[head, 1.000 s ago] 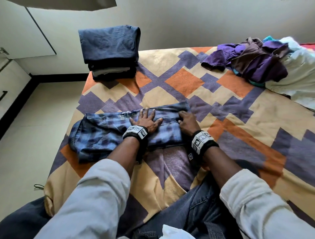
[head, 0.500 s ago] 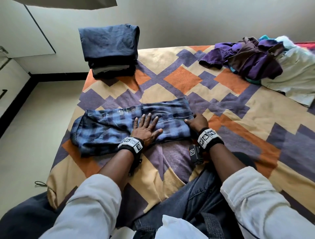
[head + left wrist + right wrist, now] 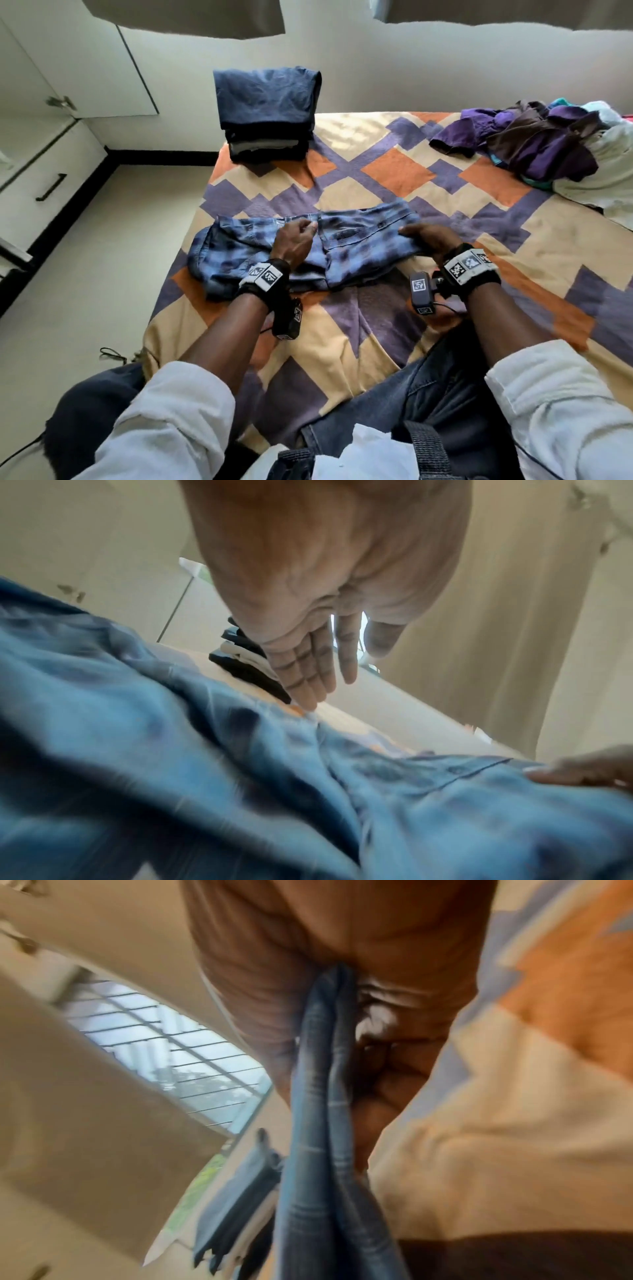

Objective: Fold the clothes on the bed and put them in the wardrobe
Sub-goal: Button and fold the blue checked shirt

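Now the right hand (image 3: pixel 430 238) has gone from resting beside the shirt (image 3: pixel 356 246) to gripping its end, while the left hand (image 3: pixel 293 245), fingers straight, hovers over the shirt's middle between both hands, so the next fold looks imminent.

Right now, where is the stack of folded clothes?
In the head view, the folded stack sits at the bed's far left corner, beyond the plaid shirt and across from the unfolded pile at far right.
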{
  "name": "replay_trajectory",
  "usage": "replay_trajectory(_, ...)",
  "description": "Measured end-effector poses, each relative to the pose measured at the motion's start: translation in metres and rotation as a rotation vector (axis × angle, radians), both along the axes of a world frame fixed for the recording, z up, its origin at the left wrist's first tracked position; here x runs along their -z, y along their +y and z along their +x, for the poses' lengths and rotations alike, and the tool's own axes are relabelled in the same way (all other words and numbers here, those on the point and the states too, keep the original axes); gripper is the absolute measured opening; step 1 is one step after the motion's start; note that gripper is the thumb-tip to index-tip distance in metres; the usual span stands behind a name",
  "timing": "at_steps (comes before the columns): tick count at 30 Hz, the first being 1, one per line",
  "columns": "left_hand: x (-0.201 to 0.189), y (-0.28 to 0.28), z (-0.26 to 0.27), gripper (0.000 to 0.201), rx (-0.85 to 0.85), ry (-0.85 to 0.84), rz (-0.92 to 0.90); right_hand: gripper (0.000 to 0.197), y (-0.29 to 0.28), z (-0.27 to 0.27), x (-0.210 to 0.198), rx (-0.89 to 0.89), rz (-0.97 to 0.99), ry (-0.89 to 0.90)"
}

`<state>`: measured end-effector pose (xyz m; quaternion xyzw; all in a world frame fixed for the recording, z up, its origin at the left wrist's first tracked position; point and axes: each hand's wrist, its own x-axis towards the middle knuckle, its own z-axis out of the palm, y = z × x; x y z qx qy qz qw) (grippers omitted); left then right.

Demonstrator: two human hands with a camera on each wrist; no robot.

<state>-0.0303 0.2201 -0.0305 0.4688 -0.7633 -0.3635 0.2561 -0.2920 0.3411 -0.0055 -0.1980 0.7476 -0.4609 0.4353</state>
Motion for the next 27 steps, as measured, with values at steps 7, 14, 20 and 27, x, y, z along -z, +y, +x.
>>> replay_trajectory(7,-0.061,-0.009,0.045,0.044,0.054,0.600,0.612,0.024,-0.034,0.118,-0.083,-0.209,-0.064,0.696)
replay_trajectory(14,-0.053,-0.026,0.107,0.036,0.052,0.756,0.936,0.017,-0.084,0.267,-0.060,-0.582,-0.143,0.766)
replay_trajectory(20,0.012,-0.048,0.155,0.028,-0.261,0.413,0.663,0.038,-0.084,0.282,-0.019,-0.769,-0.064,0.633)
replay_trajectory(27,0.029,-0.057,0.167,0.019,-0.396,0.269,0.423,0.044,-0.081,0.250,0.012,-0.578,-0.199,0.922)
